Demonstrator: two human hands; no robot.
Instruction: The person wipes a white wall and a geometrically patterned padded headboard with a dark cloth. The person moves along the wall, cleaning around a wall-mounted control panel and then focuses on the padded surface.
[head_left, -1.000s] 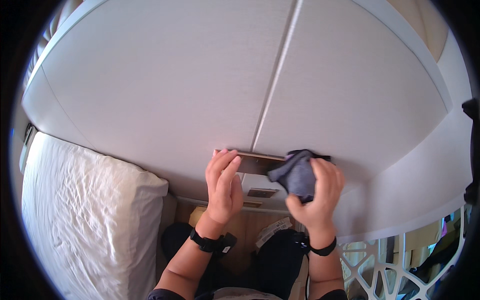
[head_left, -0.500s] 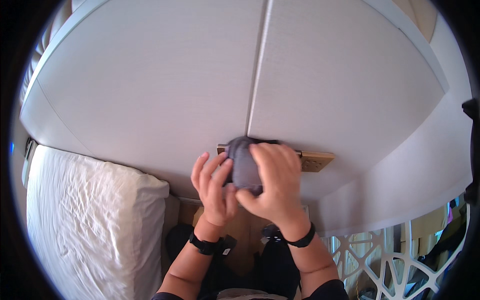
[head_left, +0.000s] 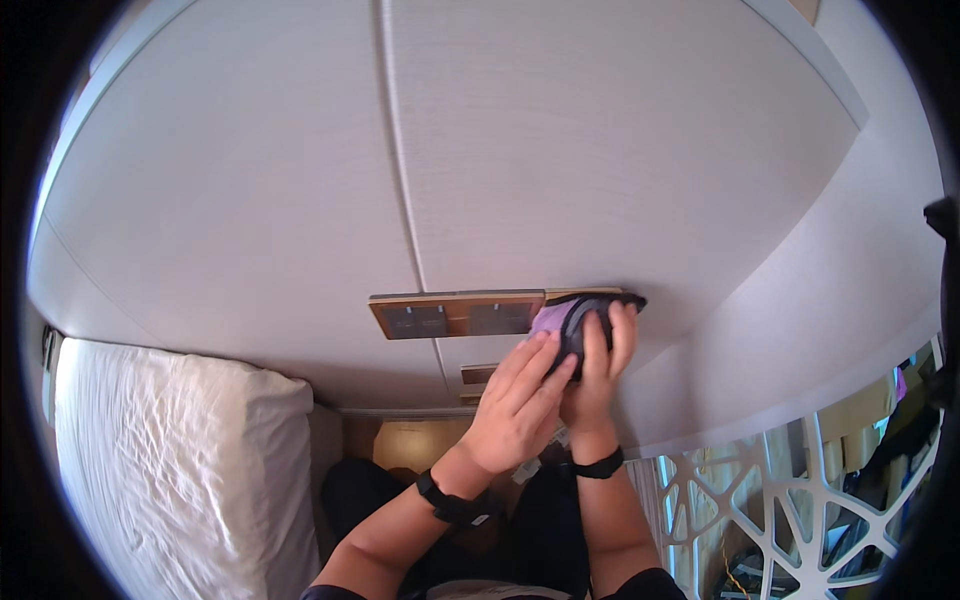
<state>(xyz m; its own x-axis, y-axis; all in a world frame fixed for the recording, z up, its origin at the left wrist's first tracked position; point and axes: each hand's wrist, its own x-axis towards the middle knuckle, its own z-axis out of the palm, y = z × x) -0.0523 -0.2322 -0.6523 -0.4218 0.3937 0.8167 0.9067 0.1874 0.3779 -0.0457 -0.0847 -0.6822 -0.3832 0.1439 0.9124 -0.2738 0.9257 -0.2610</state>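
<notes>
My left hand (head_left: 508, 418) and right hand (head_left: 593, 385) are together on the purple-and-grey cloth (head_left: 550, 318); the right clasps it, the left's fingers lie against it, probably to steady it; from here I cannot tell whether they grip. The cloth hides the right end of the brown strip (head_left: 458, 316) on the pale wall (head_left: 600, 150); white bedding (head_left: 180, 450) lies left, a white lattice (head_left: 803, 578) right

There were two bare hands (head_left: 512, 412) (head_left: 592, 375), one grey-and-purple cloth (head_left: 572, 322) at the view's three o'clock, two black wristbands (head_left: 432, 496) (head_left: 600, 466), one white-covered bed (head_left: 180, 460) at eight, one white lattice panel (head_left: 798, 578) at four.
</notes>
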